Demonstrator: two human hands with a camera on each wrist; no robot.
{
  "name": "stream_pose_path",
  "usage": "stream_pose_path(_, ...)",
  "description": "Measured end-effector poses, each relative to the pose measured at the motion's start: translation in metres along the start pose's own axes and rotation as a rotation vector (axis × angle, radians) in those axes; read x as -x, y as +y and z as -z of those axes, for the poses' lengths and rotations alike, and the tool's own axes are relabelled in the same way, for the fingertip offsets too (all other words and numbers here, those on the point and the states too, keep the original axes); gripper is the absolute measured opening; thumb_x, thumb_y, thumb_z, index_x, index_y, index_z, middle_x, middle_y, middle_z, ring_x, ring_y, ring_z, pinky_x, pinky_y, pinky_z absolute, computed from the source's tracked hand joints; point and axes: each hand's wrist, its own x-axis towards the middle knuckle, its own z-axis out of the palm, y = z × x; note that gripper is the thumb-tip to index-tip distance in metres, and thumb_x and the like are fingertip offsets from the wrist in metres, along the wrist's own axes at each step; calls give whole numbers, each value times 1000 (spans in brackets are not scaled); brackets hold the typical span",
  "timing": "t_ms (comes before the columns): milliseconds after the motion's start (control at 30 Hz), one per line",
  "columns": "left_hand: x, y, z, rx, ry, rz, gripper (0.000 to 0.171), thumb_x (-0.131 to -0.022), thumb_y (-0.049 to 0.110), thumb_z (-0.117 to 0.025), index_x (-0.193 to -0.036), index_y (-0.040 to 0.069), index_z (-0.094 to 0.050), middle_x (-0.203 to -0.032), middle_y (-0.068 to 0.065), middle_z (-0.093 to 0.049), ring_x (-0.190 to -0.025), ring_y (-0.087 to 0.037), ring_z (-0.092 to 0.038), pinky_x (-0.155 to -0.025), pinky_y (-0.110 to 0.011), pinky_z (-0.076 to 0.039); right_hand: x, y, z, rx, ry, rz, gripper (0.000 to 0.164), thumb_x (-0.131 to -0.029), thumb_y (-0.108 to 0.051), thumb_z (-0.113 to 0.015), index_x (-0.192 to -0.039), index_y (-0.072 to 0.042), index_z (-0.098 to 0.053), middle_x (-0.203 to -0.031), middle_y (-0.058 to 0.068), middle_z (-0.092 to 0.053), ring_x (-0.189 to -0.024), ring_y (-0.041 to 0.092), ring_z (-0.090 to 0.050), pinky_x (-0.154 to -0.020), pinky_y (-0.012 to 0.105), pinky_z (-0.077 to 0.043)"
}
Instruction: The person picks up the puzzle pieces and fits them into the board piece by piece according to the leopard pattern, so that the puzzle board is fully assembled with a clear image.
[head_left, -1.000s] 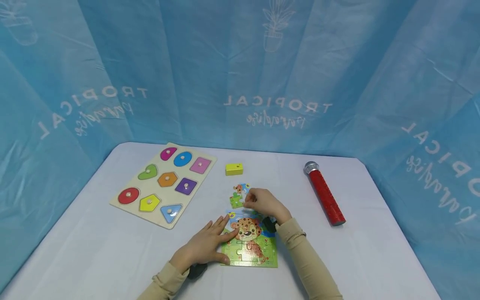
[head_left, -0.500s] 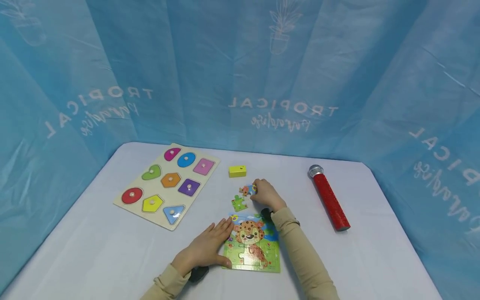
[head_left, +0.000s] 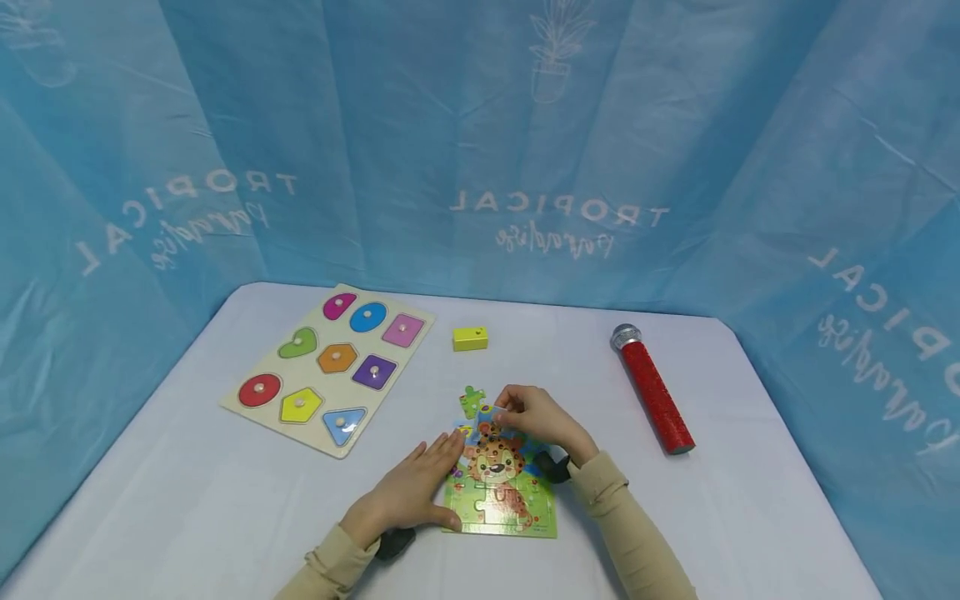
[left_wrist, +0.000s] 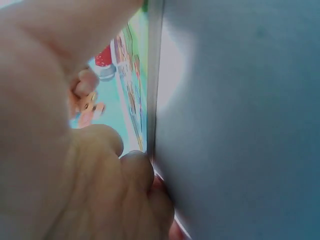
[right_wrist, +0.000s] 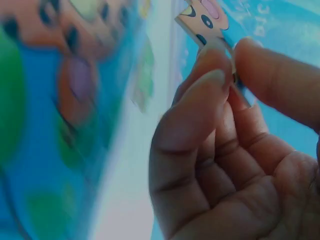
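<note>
Flat on the white table lies a leopard jigsaw puzzle [head_left: 501,500] with a green and blue picture. My left hand [head_left: 412,487] rests along its left edge, fingers extended and thumb near the lower left corner. My right hand [head_left: 538,414] pinches a puzzle piece [right_wrist: 204,22] between thumb and fingers, over the puzzle's top edge. In the right wrist view the piece shows a spotted ear and some blue. A green puzzle piece [head_left: 472,402] lies loose just beyond the board. The left wrist view is mostly filled by the left hand and a grey surface.
To the left lies a wooden shape board [head_left: 281,371] with knobbed coloured shapes. A small yellow block [head_left: 470,339] sits behind the loose piece. On the right is a red toy microphone [head_left: 654,392]. A blue printed curtain [head_left: 480,150] hangs around the table's far sides.
My right hand has picked up the blue piece from beyond the puzzle and brought it back to the puzzle's top edge. The left hand stays at the left edge.
</note>
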Motion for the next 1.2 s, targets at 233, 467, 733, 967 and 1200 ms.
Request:
stream_pose_path(233, -1, 1, -1, 5, 3, 7, 116, -71, 50, -77, -152, -5, -15, -160, -22, -17, -149, -38, -17, -120, -58, -17, -1, -6, -20, 32, -36, -33, 12, -97, -21, -59, -96, -10, -65, -76, 2, -64, -59, 12, -53, -54, 24, -47)
stream_pose_path(467, -1, 2, 0, 22, 22, 29, 122, -68, 48, -80, -151, -9, -12, -159, -25, -17, -148, -39, -18, -120, -58, -18, -1, -11, -31, 94, 4, -52, 10, -91, -21, -67, -91, -11, -64, -73, -2, -60, -62, 9, -53, -57, 22, -46)
stream_pose_path(733, -1, 4, 0, 24, 21, 28, 121, -68, 47, -80, -151, -10, -13, -159, -26, -19, -148, -40, -19, -119, -59, -20, -1, -15, -38, 250, 37, -56, 19, -84, -22, -76, -94, -11, -65, -72, -2, -58, -59, 9, -49, -53, 22, -43)
stream_pose_path(967, 2, 6, 3, 3, 14, 14, 116, -69, 47, -80, -150, -9, -18, -158, -26, -19, -148, -41, -19, -118, -60, -21, -3, -19, -42, 371, 63, -93, 31, -77, -26, -82, -100, -13, -65, -97, 4, -59, -83, 16, -55, -75, 36, -51)
stream_pose_path(1200, 1, 4, 1, -30, -7, 5, 108, -71, 49, -77, -151, -3, -26, -159, -24, -18, -148, -40, -18, -118, -60, -22, -6, -14, -42, 352, 60, -106, 35, -77, -26, -82, -104, -13, -64, -99, 5, -58, -89, 19, -56, -79, 37, -51)
